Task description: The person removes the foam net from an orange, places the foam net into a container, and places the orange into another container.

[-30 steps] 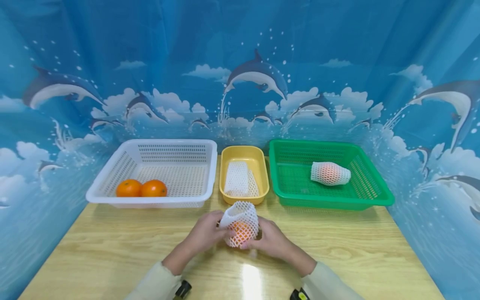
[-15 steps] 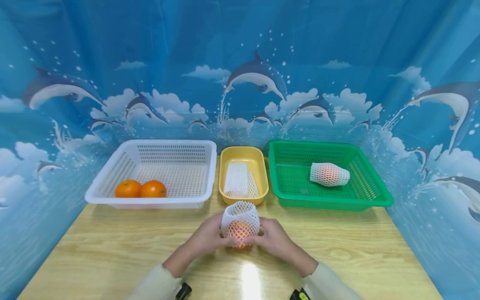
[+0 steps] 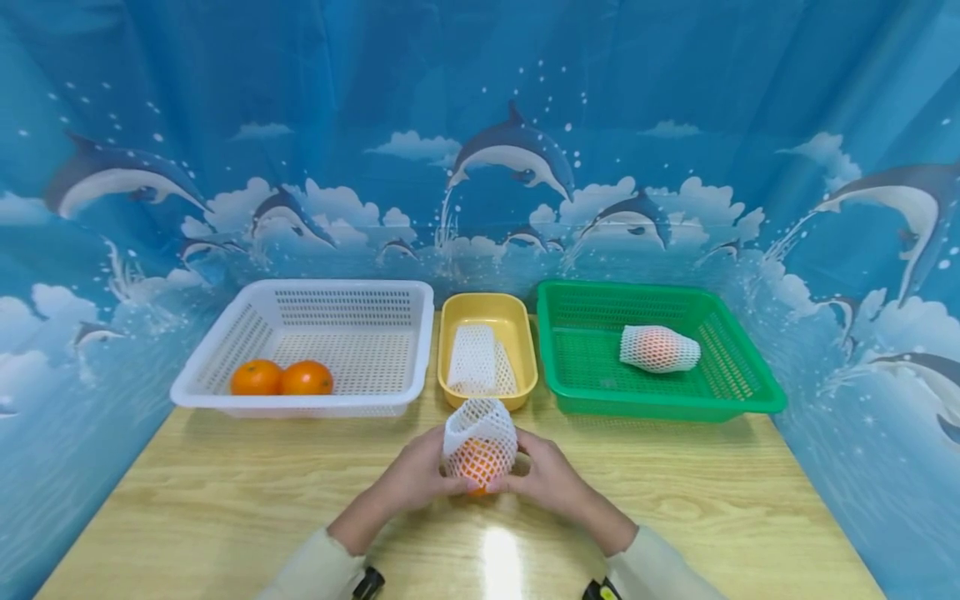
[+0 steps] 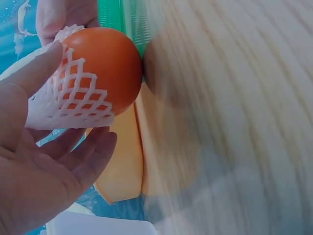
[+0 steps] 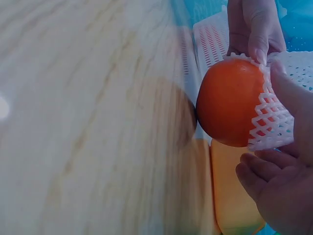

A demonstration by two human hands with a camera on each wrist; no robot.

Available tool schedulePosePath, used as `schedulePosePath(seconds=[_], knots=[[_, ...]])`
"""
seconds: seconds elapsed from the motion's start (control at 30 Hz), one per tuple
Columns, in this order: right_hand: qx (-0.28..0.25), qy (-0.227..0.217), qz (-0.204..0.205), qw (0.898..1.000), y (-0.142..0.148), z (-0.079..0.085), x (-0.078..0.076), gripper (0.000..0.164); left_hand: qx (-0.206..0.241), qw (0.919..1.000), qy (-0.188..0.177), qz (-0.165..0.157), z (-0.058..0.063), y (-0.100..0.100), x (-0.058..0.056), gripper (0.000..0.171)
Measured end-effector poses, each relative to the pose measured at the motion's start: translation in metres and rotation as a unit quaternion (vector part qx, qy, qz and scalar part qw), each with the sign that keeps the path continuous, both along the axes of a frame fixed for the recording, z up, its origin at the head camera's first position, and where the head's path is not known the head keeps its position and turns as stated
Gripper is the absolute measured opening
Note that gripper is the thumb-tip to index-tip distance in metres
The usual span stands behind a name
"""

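Observation:
An orange (image 4: pixel 117 63) stands on the table with a white foam net sleeve (image 3: pixel 480 421) over its upper part. Below the sleeve's edge the lower part of the fruit is bare in both wrist views, and the sleeve's open end sticks up above it. From the left side my left hand (image 3: pixel 416 475) grips the sleeve, its thumb at the front. My right hand (image 3: pixel 547 479) holds the opposite side, thumb also in front, the two thumb tips close together. In the head view the fingers behind the sleeve are partly hidden.
At the back left, a white basket (image 3: pixel 360 400) holds two oranges (image 3: pixel 307 377). A yellow tray (image 3: pixel 522 358) with foam net sleeves (image 3: pixel 472 358) stands just behind the hands. In the green basket (image 3: pixel 585 350) at right lies a net-wrapped fruit (image 3: pixel 658 348).
Both thumbs have come closer together at the sleeve's front. The sleeve's lower edge now sits a little higher, with bare orange showing beneath it. Baskets and tray stay put.

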State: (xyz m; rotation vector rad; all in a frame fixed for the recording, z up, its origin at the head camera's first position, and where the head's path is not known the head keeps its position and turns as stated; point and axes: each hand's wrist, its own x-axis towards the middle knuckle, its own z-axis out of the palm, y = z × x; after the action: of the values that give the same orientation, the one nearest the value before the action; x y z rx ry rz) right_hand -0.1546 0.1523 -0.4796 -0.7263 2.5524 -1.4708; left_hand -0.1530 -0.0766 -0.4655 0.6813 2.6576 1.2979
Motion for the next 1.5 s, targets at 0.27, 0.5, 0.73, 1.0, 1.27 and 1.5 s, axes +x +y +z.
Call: schedulePosePath(seconds=[0.27, 0.5, 0.73, 1.0, 1.27, 1.5], knots=[[0.01, -0.008, 0.017, 1.0, -0.0023, -0.0049, -0.0001, 0.068, -0.025, 0.9996, 0.012, 0.006, 0.0048, -0.0042, 0.0011, 0.056], [0.017, 0.003, 0.012, 1.0, -0.0016, -0.0043, 0.0002, 0.064, -0.033, 0.9979, 0.056, 0.01, 0.0072, -0.0079, -0.0003, 0.02], [0.0, 0.015, 0.003, 1.0, -0.0013, -0.0029, 0.0001, 0.053, -0.021, 0.9992, 0.032, 0.006, 0.0063, -0.008, 0.0002, 0.041], [-0.007, 0.026, -0.047, 0.999, -0.001, 0.0001, 0.0008, 0.033, 0.017, 0.9998, -0.011, 0.002, -0.0007, -0.0027, 0.0014, 0.063], [-0.031, 0.011, -0.05, 0.998, -0.0017, 0.0, -0.0001, 0.043, 0.018, 0.9996, -0.019, 0.009, -0.0004, -0.0007, 0.0008, 0.062], [-0.038, -0.042, -0.042, 0.997, -0.0028, -0.0023, 0.001, 0.06, 0.025, 0.9994, -0.006, 0.025, 0.002, -0.0027, 0.0002, 0.052]])
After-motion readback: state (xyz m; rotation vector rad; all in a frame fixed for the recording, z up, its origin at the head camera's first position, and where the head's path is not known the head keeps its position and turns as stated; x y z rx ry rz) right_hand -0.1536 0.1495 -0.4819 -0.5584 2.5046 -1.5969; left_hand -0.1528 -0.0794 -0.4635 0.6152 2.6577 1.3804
